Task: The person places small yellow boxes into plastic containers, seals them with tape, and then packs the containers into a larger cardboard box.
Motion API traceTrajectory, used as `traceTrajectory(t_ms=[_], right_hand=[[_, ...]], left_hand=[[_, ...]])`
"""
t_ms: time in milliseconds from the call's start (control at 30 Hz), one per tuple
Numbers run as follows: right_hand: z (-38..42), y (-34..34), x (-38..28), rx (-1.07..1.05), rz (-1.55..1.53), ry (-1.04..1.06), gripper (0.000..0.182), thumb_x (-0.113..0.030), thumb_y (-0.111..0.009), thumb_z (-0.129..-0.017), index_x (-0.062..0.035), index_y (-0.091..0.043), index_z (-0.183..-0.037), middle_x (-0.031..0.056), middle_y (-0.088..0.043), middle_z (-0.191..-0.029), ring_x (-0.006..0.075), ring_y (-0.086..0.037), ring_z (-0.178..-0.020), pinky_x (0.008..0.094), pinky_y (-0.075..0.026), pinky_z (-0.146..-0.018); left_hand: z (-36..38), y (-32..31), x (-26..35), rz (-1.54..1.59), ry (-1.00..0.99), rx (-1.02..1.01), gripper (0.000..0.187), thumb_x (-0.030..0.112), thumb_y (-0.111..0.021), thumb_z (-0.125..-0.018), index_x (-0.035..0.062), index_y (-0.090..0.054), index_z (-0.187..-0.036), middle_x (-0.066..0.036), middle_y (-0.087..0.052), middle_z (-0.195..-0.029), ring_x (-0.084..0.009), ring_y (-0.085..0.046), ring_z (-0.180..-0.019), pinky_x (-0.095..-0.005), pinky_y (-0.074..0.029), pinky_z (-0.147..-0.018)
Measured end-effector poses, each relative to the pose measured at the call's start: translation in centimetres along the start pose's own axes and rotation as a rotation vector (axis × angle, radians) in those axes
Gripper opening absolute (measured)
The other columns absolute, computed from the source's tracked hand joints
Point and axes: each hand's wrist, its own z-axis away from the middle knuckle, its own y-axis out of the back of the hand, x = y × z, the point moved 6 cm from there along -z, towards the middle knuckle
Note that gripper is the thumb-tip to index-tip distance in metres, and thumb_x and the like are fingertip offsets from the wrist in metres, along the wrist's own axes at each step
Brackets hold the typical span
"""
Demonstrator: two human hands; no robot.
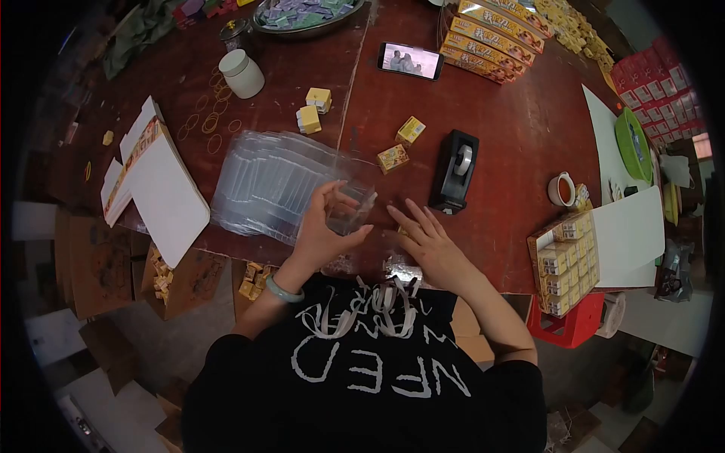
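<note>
My left hand [332, 226] curls its thumb and fingers around a clear plastic box [353, 214], at the right edge of a fanned stack of clear plastic sleeves [260, 185]. My right hand [434, 249] is low over the table to its right, fingers spread and stretched forward. A bit of a small yellow box [402, 231] shows between its thumb and fingers, the rest covered by the hand. Two more small patterned boxes, one nearer [393, 158] and one farther [410, 130], lie ahead of my hands. A black tape dispenser [455, 172] stands beyond my right hand.
On the red-brown table [302, 72] are a white jar [241, 74], rubber bands [214, 121], flat white cartons [162, 189] and a phone [410, 60]. Printed cartons [491, 45] are stacked at the back. A filled display box [565, 264] stands right, near a small cup [561, 189].
</note>
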Motion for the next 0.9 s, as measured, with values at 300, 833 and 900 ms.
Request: traceTrajectory(t_ms=[300,833,900], right_hand=[[0.2,5.6,4.0,0.603,-0.634,-0.082,0.069,-0.003,-0.081,-0.069,-0.0007,-0.055,-0.133,0.0164,-0.057,-0.131,0.0317,-0.056,-0.119,0.0385,-0.046,-0.098],[-2.2,6.9,2.7,0.552,-0.618,-0.082,0.044,-0.003,-0.078,-0.074,-0.0042,-0.069,-0.117,0.012,-0.064,-0.124,0.0291,-0.06,-0.111,0.0377,-0.048,-0.095],[-2.3,6.8,2.6,0.543,-0.64,-0.076,0.04,-0.001,-0.076,-0.076,-0.0023,-0.069,-0.116,0.0133,-0.064,-0.124,0.0289,-0.061,-0.114,0.0373,-0.048,-0.096]], left_hand=[[-0.4,-1.0,-0.2,-0.001,-0.019,-0.019,0.08,0.009,-0.085,-0.072,0.0069,-0.036,-0.135,-0.008,-0.06,-0.11,-0.0166,-0.061,-0.098,-0.0315,-0.05,-0.087],[-1.1,-3.8,2.5,-0.231,-0.04,-0.007,0.079,0.019,-0.087,-0.068,0.0029,-0.04,-0.13,-0.015,-0.063,-0.116,-0.0231,-0.067,-0.105,-0.0353,-0.056,-0.087],[-1.1,-3.7,3.2,-0.289,-0.07,0.019,0.08,0.02,-0.087,-0.067,0.003,-0.04,-0.13,-0.016,-0.063,-0.115,-0.0253,-0.067,-0.104,-0.0365,-0.056,-0.086]])
